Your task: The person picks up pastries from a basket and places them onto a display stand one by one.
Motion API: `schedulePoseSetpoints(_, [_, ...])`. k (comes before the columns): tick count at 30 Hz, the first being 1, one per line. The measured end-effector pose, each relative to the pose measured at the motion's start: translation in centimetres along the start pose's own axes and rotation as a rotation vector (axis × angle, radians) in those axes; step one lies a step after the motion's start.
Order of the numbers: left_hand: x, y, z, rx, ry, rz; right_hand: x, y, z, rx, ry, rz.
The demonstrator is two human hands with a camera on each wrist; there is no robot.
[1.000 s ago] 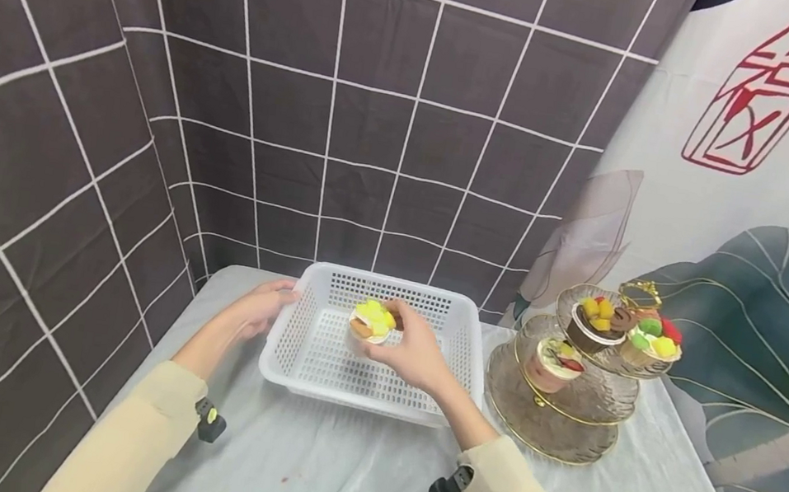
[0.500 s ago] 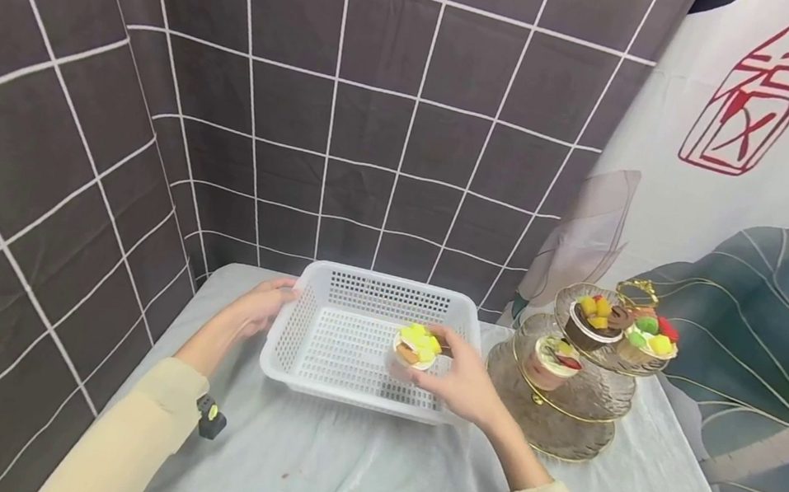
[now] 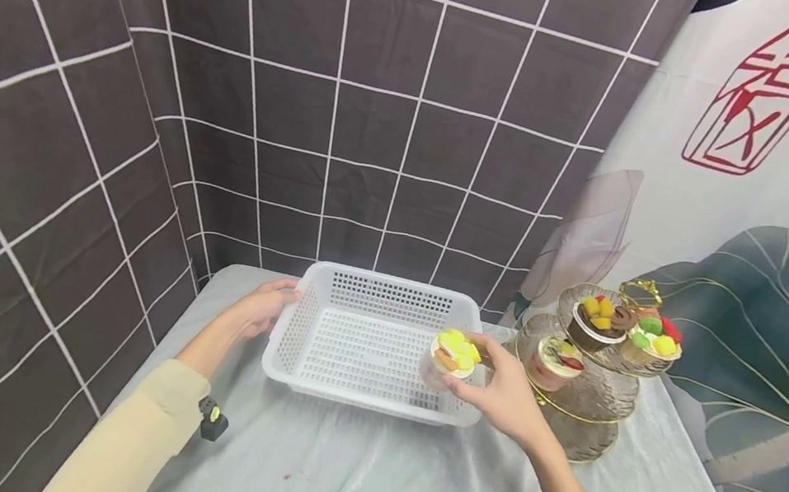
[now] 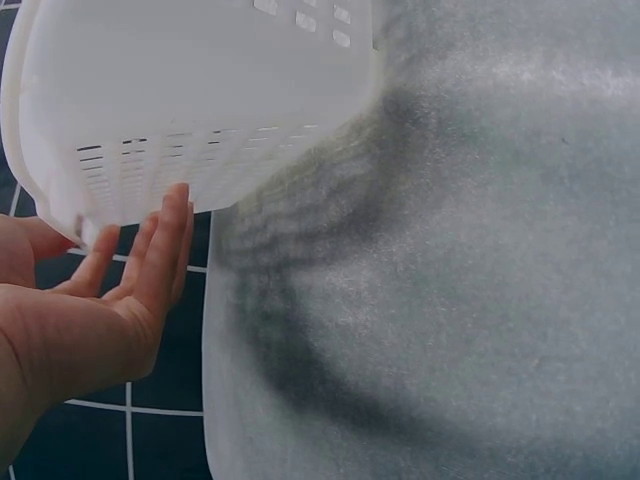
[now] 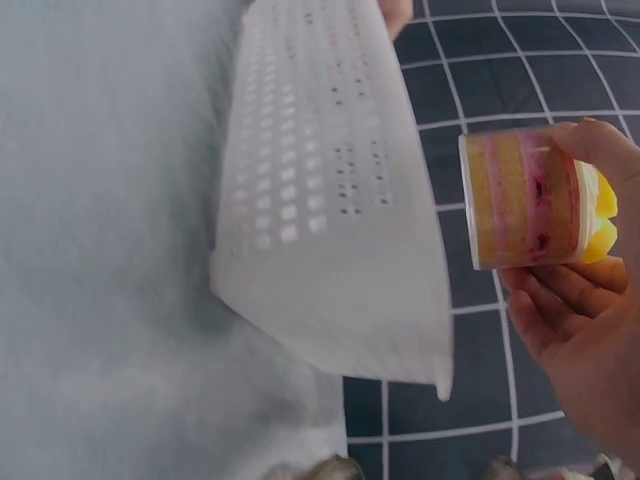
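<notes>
My right hand [image 3: 510, 394] holds a clear dessert cup [image 3: 453, 360] between thumb and fingers, above the right end of a white perforated plastic basket [image 3: 344, 399]. In the right wrist view the cup [image 5: 520, 200] shows pink and tan cake layers, with cream and yellow fruit pieces on top. A gap separates it from the basket rim. My left hand [image 3: 259, 307] grips the basket's left rim. Seen from the left wrist, the thumb goes behind the rim while the fingers [image 4: 165, 245] lie along the outer wall. No other dessert shows in the basket.
Right of the basket stands a tiered glass stand [image 3: 591, 401] with gold trim. It bears a chocolate cupcake [image 3: 597, 324], a fruit-topped cupcake [image 3: 651, 342] and a pink dessert cup [image 3: 553, 365]. A pale cloth [image 3: 335, 471] covers the table, with dark grid-patterned curtain [image 3: 381, 120] behind.
My right hand has carried the dessert cup rightward, from over the basket's middle to above its right end. My left hand has stayed at the left rim.
</notes>
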State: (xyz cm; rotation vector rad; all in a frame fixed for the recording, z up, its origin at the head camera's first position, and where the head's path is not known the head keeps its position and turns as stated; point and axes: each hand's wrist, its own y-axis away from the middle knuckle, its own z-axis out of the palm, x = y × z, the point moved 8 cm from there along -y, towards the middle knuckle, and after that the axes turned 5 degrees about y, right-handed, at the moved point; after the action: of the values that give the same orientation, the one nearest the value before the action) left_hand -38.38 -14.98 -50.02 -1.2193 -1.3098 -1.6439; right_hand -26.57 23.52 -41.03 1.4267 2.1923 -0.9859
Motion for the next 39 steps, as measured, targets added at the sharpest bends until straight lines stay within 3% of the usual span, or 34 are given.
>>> schedulePoseSetpoints(20, [0.0, -0.2, 0.1, -0.001, 0.010, 0.001, 2.0, 4.7, -7.7, 0.167, 0.129, 0.026])
schedulePoseSetpoints(26, [0.1, -0.1, 0.0, -0.002, 0.013, -0.007, 2.3, 5.9, -9.1, 0.188, 0.088, 0.039])
schedulePoseSetpoints(39, [0.1, -0.1, 0.0, 0.003, 0.019, -0.017, 4.5, 8.2, -11.7, 0.213, 0.142, 0.111])
